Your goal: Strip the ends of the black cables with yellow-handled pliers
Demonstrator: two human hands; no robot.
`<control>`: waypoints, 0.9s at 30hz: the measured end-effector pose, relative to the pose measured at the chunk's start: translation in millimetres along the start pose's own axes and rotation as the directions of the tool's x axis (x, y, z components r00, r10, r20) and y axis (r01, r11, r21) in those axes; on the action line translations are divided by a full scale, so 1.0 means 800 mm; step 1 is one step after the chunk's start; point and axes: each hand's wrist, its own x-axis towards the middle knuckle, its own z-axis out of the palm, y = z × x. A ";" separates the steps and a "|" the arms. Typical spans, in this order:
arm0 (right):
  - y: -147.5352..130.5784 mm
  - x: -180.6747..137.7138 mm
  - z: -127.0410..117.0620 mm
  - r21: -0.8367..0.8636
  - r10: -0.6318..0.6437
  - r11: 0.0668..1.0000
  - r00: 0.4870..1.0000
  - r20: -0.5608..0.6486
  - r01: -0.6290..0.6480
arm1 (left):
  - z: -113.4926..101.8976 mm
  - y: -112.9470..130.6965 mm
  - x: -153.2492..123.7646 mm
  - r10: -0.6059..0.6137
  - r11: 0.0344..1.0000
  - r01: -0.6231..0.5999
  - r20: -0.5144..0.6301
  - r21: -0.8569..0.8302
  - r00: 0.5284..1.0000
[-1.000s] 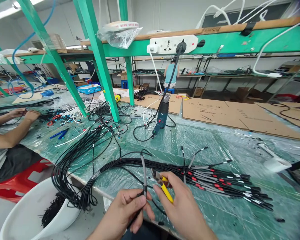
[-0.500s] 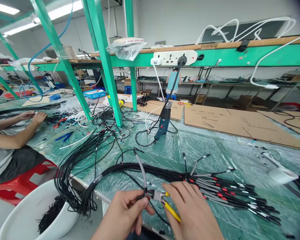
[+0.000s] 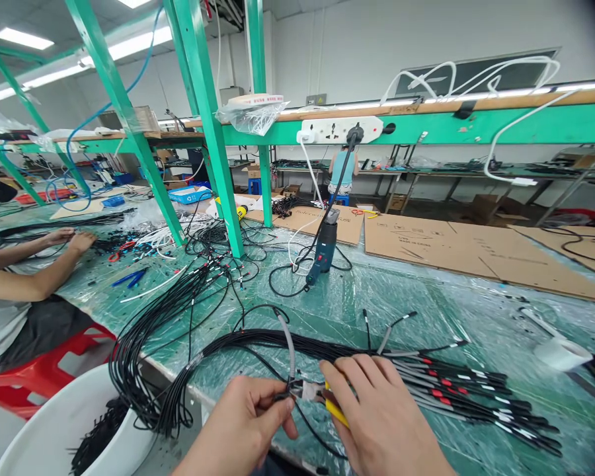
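My left hand (image 3: 245, 426) pinches a thin grey-tipped black cable (image 3: 289, 347) that rises from my fingers and curls back to the bench. My right hand (image 3: 384, 420) grips yellow-handled cutters (image 3: 322, 396), whose jaws sit on the cable just beside my left fingertips. Behind both hands lies a bundle of black cables (image 3: 446, 387) with red and white markers, spread to the right on the green plastic-covered bench (image 3: 391, 297).
A blue power tool (image 3: 323, 248) stands mid-bench, plugged into a white power strip (image 3: 340, 129). Cardboard sheets (image 3: 456, 248) lie behind. A white tub (image 3: 54, 430) sits at lower left. A co-worker's arms (image 3: 39, 261) rest at left. A tape roll (image 3: 560, 350) lies right.
The cutters swung down from upright and their jaws closed in on the cable at my left fingertips. The view tilted up slightly.
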 end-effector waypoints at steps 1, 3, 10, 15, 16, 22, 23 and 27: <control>0.001 0.001 0.000 -0.017 -0.015 1.000 1.000 0.001 0.015 | -0.002 0.002 -0.001 0.014 0.999 -0.014 0.003 0.044 1.000; 0.003 0.002 0.002 -0.040 -0.042 0.998 0.999 0.002 0.042 | -0.006 0.009 -0.002 0.050 0.990 -0.052 0.015 0.132 0.999; 0.005 0.002 0.007 -0.041 -0.055 0.998 0.998 -0.011 0.054 | -0.015 0.020 -0.003 0.030 0.965 -0.043 0.057 0.257 0.998; 0.000 0.005 0.011 -0.047 -0.061 0.997 0.998 -0.026 0.060 | -0.019 0.021 -0.001 0.046 0.949 -0.063 0.062 0.308 0.997; -0.001 0.005 0.012 -0.055 -0.069 0.996 0.997 -0.024 0.068 | -0.020 0.022 -0.001 0.049 0.945 -0.066 0.062 0.321 0.997; -0.003 0.003 0.015 0.102 0.056 0.993 0.997 0.047 -0.061 | -0.027 0.018 0.002 0.032 0.974 -0.049 0.079 0.220 0.996; -0.004 0.002 0.016 0.164 0.094 0.980 0.991 0.090 -0.108 | -0.028 0.015 0.004 0.042 0.981 -0.057 0.084 0.183 0.996; -0.011 0.001 0.018 0.376 0.191 0.866 0.914 0.359 -0.329 | -0.029 0.004 0.007 0.093 0.990 -0.097 0.049 0.104 0.995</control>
